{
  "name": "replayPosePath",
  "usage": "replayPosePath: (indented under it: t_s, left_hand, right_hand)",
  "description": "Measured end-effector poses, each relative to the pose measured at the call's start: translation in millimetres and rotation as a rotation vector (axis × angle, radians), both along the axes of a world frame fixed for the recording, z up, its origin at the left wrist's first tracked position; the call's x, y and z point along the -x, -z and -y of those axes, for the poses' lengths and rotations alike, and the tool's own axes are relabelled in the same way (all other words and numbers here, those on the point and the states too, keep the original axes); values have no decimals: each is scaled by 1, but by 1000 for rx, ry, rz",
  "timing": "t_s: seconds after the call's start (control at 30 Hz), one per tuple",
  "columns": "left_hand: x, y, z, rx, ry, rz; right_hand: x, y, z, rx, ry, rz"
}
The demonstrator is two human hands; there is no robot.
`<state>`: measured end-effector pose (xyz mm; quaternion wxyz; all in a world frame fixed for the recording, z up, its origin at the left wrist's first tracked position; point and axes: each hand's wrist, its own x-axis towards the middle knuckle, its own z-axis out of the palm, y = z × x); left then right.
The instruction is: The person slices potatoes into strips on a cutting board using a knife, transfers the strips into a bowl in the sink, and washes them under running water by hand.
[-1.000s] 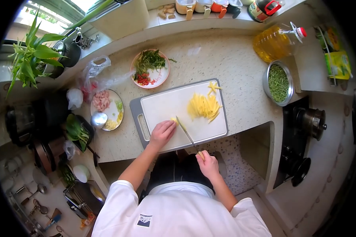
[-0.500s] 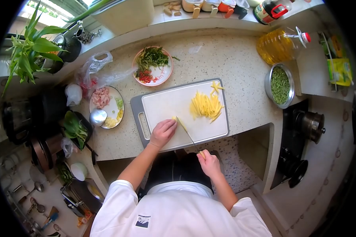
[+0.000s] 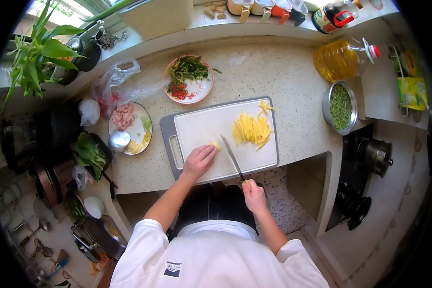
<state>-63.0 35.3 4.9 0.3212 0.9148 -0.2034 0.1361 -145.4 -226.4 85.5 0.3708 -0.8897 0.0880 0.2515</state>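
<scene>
In the head view there are one knife [image 3: 232, 154], one cutting board [image 3: 197, 129], one heap of yellow strips [image 3: 251, 129] and one small yellow piece [image 3: 216, 146]; beyond them, two plates, one red-rimmed [image 3: 199, 90] and one dark-rimmed [image 3: 137, 113], and one metal bowl [image 3: 327, 108] of chopped greens. The left hand [image 3: 199, 161] has its fingers together, clamped on the yellow piece near the board's front edge. The right hand [image 3: 254, 196] is closed round the knife's handle. Half a second ago the blade met the piece; now it stands just beside it, towards the heap
</scene>
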Motion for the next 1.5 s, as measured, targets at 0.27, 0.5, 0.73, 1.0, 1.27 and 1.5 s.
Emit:
replayPosePath:
  t_s: [0.27, 0.5, 0.73, 1.0, 1.27, 1.5]
  left_hand:
    - [0, 3, 1, 23, -2, -2]
    - [0, 5, -1, 41, 4, -19]
    - [1, 5, -2, 37, 16, -41]
    - [2, 4, -2, 35, 10, -26]
    - [2, 7, -2, 45, 15, -23]
    - [2, 6, -4, 53, 25, -42]
  right_hand:
    - [-2, -16, 5, 44, -94, -24]
    - [-1, -15, 4, 57, -125, -40]
    - [-7, -10, -9, 151, -153, -11]
    - [4, 6, -5, 6, 1, -3]
    - [4, -9, 0, 65, -116, -25]
    - [-1, -10, 0, 112, -166, -19]
